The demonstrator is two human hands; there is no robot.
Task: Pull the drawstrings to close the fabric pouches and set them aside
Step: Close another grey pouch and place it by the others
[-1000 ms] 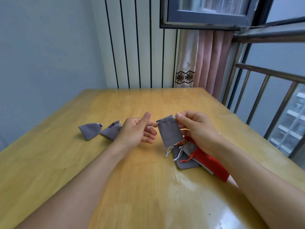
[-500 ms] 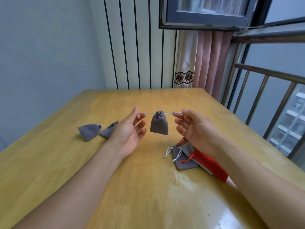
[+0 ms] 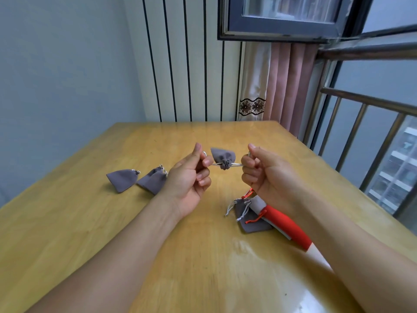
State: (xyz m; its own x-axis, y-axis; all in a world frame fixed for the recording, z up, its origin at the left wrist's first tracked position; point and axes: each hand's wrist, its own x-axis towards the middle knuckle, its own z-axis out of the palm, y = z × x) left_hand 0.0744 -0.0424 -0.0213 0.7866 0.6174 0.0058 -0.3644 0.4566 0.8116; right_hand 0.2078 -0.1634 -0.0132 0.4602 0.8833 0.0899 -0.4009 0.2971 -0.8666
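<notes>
A small grey pouch (image 3: 222, 155) hangs in the air between my hands, its mouth cinched tight and its body flipped upward. My left hand (image 3: 191, 175) pinches the white drawstring on the pouch's left side. My right hand (image 3: 264, 171) grips the string on its right side, fingers curled. Two closed grey pouches (image 3: 123, 179) (image 3: 153, 180) lie on the wooden table (image 3: 90, 222) to the left. Under my right wrist lies a pile of open pouches: a grey one (image 3: 250, 219) with loose white strings and a red one (image 3: 286, 224).
The table's right edge runs beside a metal railing (image 3: 365, 141) and a window. A striped wall panel (image 3: 187, 75) and a pink curtain (image 3: 286, 86) stand behind the far edge. Bare tabletop lies in front of me.
The pouch went from flat and open to cinched as both hands pulled the strings apart. Now the hands are closer together, fingers curled on the strings, and the pouch has flipped upward.
</notes>
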